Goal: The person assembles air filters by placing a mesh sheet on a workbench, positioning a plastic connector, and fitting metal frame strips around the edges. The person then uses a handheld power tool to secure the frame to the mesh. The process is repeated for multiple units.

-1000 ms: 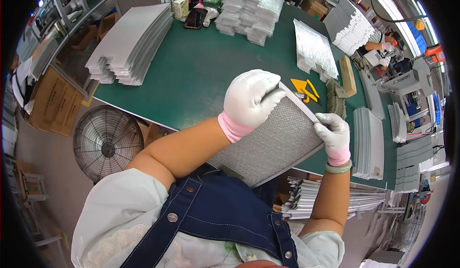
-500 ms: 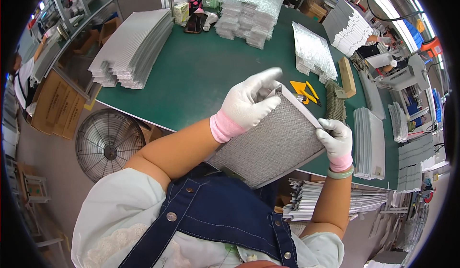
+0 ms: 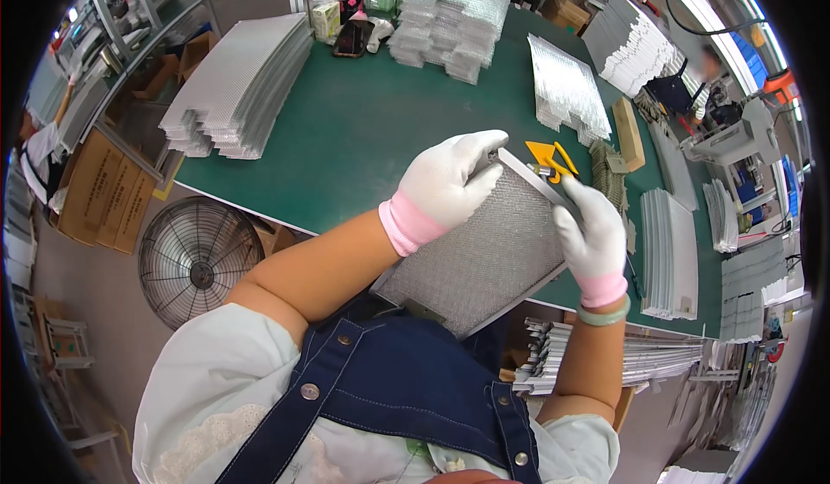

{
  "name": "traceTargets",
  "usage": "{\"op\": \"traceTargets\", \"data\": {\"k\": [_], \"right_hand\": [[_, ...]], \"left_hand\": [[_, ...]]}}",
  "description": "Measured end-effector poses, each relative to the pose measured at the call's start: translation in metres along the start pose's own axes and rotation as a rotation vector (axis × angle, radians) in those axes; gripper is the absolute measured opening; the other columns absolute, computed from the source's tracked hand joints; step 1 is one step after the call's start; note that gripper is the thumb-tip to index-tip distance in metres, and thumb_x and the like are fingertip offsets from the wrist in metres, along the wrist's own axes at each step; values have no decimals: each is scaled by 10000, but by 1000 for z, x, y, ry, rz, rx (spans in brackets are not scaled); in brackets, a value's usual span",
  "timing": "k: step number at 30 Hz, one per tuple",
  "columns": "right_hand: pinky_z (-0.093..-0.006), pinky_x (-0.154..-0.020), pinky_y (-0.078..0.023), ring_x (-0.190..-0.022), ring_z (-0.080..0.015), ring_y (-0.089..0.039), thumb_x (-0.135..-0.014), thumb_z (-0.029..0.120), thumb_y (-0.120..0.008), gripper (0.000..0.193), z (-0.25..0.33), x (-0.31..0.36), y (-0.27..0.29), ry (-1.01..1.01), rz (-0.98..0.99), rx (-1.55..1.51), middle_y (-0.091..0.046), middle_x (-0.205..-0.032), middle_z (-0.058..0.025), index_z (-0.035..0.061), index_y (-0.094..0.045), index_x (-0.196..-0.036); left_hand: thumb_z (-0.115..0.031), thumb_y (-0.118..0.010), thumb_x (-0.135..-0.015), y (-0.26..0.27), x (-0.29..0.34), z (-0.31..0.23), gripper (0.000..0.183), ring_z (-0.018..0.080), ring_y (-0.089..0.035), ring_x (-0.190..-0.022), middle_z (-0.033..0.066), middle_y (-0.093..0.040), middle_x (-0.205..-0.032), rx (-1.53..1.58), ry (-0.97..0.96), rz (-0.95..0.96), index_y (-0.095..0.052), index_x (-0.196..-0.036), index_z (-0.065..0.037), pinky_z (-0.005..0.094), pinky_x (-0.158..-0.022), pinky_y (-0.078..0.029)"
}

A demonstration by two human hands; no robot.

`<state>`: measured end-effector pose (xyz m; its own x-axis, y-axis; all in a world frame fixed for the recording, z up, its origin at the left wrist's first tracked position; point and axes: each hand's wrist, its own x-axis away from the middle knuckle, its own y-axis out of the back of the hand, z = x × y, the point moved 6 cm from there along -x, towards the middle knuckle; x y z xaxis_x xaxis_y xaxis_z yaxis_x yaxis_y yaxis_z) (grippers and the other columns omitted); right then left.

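Note:
A rectangular grey metal mesh filter panel (image 3: 471,255) with a thin metal frame leans tilted between my body and the table edge. My left hand (image 3: 450,185), in a white glove with a pink cuff, is closed on its upper corner, thumb on the mesh side. My right hand (image 3: 595,237), gloved alike, is beside the panel's upper right edge. Its fingers stretch forward and its thumb stands apart, with nothing visible held. Just beyond its fingertips lie yellow-handled pliers (image 3: 566,157) and a yellow flat piece (image 3: 541,151).
On the green table (image 3: 372,129) stand stacks of mesh sheets (image 3: 242,86), silvery bubbled sheets (image 3: 450,17) and white frame strips (image 3: 670,255). A wooden block (image 3: 628,134) lies to the right. A floor fan (image 3: 201,263) stands at left. Other people work nearby.
My right hand has left the panel's right corner and moved up along its edge toward the pliers, its fingers extending. My left hand keeps its corner with fingers closed further.

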<state>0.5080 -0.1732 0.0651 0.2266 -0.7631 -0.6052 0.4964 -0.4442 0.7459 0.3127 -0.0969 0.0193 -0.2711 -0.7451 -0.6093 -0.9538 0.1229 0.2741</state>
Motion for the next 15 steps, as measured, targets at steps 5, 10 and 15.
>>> {"op": "traceTargets", "data": {"k": [5, 10, 15], "right_hand": [[-377, -670, -510, -722, -306, -651, -882, 190, -699, 260, 9, -11, -32, -41, -73, 163, -650, -791, -133, 66, -699, -1110], [-380, -643, -499, -690, -292, -639, -877, 186, -704, 230, 9, -6, -38, -48, -106, 38, -628, -745, -114, 76, -704, -1079], [-388, -597, -474, -648, -275, -616, -885, 205, -692, 238, 34, -5, -45, 10, -84, 378, -601, -694, -91, 82, -683, -1089]], "left_hand": [[-161, -720, -858, 0, -2, -4, 438, 201, -666, -871, 142, -679, -1087, -167, -110, -30, -612, -1256, -16, 303, -829, -533], [-203, -751, -819, 7, 1, 1, 505, 224, -676, -919, 153, -678, -1117, -77, 47, 114, -598, -1264, -17, 311, -832, -532], [-215, -750, -826, 10, 8, 9, 544, 277, -654, -1087, 212, -603, -1286, -191, -175, 60, -566, -1300, -23, 330, -913, -520]]}}
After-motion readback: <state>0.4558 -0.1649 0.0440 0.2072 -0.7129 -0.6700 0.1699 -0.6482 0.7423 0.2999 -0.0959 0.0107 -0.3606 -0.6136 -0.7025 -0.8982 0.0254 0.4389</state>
